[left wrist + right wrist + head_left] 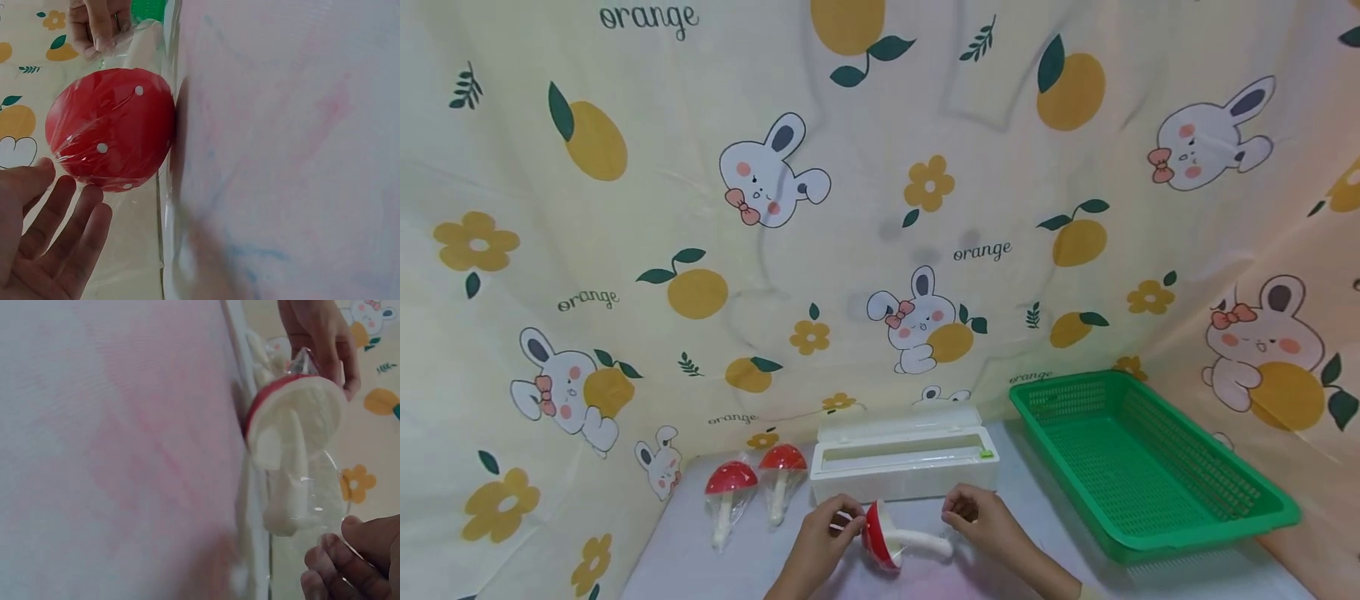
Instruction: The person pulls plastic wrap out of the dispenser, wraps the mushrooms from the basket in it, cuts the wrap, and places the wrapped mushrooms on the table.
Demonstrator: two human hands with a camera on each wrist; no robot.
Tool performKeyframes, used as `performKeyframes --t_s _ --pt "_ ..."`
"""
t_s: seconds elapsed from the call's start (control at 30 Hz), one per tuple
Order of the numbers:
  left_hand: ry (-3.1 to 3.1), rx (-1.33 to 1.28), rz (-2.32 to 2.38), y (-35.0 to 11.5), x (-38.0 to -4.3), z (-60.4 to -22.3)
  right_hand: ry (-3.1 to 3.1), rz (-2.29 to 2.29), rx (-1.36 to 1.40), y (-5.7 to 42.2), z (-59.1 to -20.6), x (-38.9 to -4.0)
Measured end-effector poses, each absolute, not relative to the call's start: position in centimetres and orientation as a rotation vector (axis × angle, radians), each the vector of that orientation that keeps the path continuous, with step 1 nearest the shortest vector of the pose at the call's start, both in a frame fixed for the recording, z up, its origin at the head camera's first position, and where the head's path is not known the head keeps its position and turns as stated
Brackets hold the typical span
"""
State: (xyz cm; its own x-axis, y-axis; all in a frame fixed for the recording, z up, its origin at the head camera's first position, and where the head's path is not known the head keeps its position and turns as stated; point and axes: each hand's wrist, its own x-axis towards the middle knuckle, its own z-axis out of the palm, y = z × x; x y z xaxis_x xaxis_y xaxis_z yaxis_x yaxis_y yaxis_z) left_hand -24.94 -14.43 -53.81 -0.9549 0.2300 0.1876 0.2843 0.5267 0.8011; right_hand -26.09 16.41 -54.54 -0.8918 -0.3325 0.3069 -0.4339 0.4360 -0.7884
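A toy mushroom [880, 537] with a red, white-dotted cap and a pale stem lies on its side in clear plastic film. Its stem points right in the head view. My left hand [826, 535] is at the cap, thumb and index finger at the film's edge; the dotted cap [115, 128] fills much of the left wrist view. Past the stem's end, my right hand [985, 517] pinches the film's edge between thumb and fingers. The right wrist view shows the cap's hollow underside and the stem [290, 487] through the film [328, 478].
Behind the hands stands a long white film dispenser [910, 483] with its lid up and a green slider. Two film-wrapped mushrooms [730, 483] lie at the left. A green plastic basket [1206, 542] sits at the right on the white table [677, 575]. A printed cloth hangs behind.
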Motion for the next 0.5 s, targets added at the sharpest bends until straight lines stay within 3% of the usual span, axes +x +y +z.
performKeyframes --t_s 0.27,0.5 --pt "-2.604 -0.474 -1.486 -14.4 -25.1 -54.6 -2.578 1.499 0.920 16.0 -55.3 -26.1" --pt "-2.675 -0.559 -1.508 -14.5 -24.9 -54.6 -2.697 1.391 0.947 16.0 -55.7 -25.8"
